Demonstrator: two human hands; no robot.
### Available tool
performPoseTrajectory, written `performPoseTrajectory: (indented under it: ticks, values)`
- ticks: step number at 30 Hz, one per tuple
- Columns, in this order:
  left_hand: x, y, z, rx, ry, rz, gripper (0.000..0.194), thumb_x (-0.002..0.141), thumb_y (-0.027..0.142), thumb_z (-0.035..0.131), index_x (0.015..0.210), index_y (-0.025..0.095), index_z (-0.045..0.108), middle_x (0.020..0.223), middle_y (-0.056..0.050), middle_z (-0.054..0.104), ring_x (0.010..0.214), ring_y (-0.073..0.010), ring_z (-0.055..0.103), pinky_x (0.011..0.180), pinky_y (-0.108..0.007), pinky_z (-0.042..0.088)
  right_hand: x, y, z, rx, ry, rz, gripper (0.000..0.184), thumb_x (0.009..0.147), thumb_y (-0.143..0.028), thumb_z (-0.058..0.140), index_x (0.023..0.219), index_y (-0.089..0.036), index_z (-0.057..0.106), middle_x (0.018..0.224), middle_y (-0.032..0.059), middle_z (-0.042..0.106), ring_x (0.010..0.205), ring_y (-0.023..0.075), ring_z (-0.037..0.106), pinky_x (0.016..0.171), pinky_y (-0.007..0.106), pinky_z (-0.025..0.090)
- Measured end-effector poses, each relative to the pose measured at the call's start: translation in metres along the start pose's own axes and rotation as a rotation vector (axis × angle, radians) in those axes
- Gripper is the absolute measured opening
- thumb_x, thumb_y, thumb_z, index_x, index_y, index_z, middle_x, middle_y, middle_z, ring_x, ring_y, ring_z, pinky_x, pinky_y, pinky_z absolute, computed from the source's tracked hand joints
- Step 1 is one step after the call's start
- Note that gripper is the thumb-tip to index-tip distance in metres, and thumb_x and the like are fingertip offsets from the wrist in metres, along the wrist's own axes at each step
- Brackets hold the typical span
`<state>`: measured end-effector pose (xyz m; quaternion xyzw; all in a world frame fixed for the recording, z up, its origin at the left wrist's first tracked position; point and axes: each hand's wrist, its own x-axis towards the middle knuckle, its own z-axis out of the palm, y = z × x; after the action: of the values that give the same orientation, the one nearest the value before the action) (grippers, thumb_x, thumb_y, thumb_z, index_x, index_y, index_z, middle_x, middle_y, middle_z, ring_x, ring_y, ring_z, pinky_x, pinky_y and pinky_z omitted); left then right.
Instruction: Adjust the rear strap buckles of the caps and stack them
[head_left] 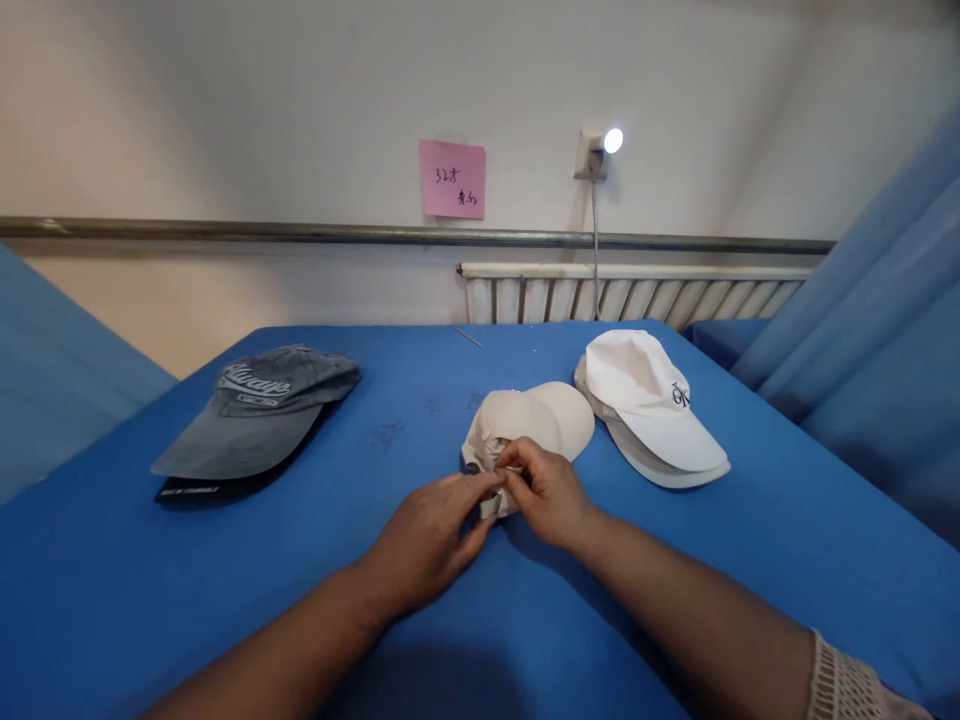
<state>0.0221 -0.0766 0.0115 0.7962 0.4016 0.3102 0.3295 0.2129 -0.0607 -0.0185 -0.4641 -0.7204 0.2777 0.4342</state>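
A cream baseball cap lies in the middle of the blue table, its brim pointing away to the right and its back strap toward me. My left hand is closed on the cap's back strap, thumb below and fingers above. Close against it, my right hand pinches at the same strap area by the rear opening. The fingertips of both hands nearly meet, and they hide part of the strap and its fastening.
Stacked caps, grey over black, lie at the left. At the right, a white cap rests on a beige one. Behind the blue table are a radiator, a metal rail and a wall. Blue curtains hang at both sides.
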Motion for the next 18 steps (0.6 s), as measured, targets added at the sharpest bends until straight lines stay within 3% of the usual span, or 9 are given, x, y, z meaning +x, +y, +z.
performPoseTrajectory:
  ticks: [4, 7, 9, 12, 15, 18]
  values:
    - [0.002, -0.001, -0.008, -0.404, 0.189, -0.168, 0.030, 0.082, 0.027, 0.069, 0.112, 0.024, 0.065, 0.083, -0.001, 0.067, 0.071, -0.0150, 0.061, 0.069, -0.027, 0.050, 0.002, 0.006, -0.003, 0.074, 0.050, 0.045, 0.006, 0.090, -0.027, 0.054, 0.091, -0.023, 0.058, 0.071, -0.0030, 0.062, 0.061, 0.0144, 0.057, 0.058, 0.024, 0.041]
    - [0.007, -0.008, -0.020, -0.555, 0.309, -0.231, 0.031, 0.081, 0.030, 0.072, 0.111, 0.024, 0.064, 0.096, -0.004, 0.070, 0.080, -0.0174, 0.065, 0.073, -0.029, 0.053, 0.004, 0.012, -0.005, 0.179, 0.070, 0.064, 0.006, 0.089, -0.029, 0.054, 0.089, -0.023, 0.057, 0.066, -0.0043, 0.057, 0.057, 0.0133, 0.052, 0.055, 0.023, 0.039]
    - [0.008, -0.014, -0.025, -0.427, 0.290, -0.204, 0.031, 0.081, 0.028, 0.072, 0.111, 0.023, 0.066, 0.109, -0.007, 0.070, 0.099, -0.0227, 0.066, 0.089, -0.037, 0.052, 0.005, 0.014, -0.006, 0.253, 0.074, 0.057, 0.007, 0.089, -0.030, 0.054, 0.089, -0.023, 0.056, 0.067, -0.0045, 0.055, 0.057, 0.0127, 0.050, 0.055, 0.023, 0.039]
    - [0.008, -0.019, -0.024, -0.109, 0.148, -0.050, 0.031, 0.083, 0.022, 0.068, 0.113, 0.026, 0.069, 0.121, -0.008, 0.068, 0.121, -0.0277, 0.057, 0.109, -0.047, 0.039, 0.006, 0.014, -0.009, 0.313, 0.052, 0.049, 0.010, 0.088, -0.033, 0.054, 0.089, -0.023, 0.055, 0.069, -0.0039, 0.054, 0.058, 0.0122, 0.049, 0.055, 0.023, 0.040]
    - [0.008, -0.020, -0.014, 0.124, 0.010, 0.124, 0.038, 0.085, 0.022, 0.065, 0.122, 0.029, 0.065, 0.129, -0.007, 0.065, 0.132, -0.0294, 0.047, 0.113, -0.051, 0.033, 0.006, 0.010, -0.012, 0.399, 0.010, 0.062, 0.014, 0.088, -0.036, 0.056, 0.089, -0.023, 0.054, 0.072, -0.0029, 0.056, 0.060, 0.0124, 0.051, 0.057, 0.023, 0.042]
    - [0.009, -0.017, -0.004, 0.264, 0.013, 0.204, 0.034, 0.084, 0.021, 0.066, 0.118, 0.028, 0.065, 0.132, -0.007, 0.061, 0.132, -0.0301, 0.046, 0.113, -0.052, 0.031, 0.005, 0.006, -0.013, 0.520, -0.042, 0.072, 0.015, 0.087, -0.037, 0.058, 0.088, -0.023, 0.054, 0.070, -0.0036, 0.056, 0.058, 0.0116, 0.051, 0.056, 0.023, 0.042]
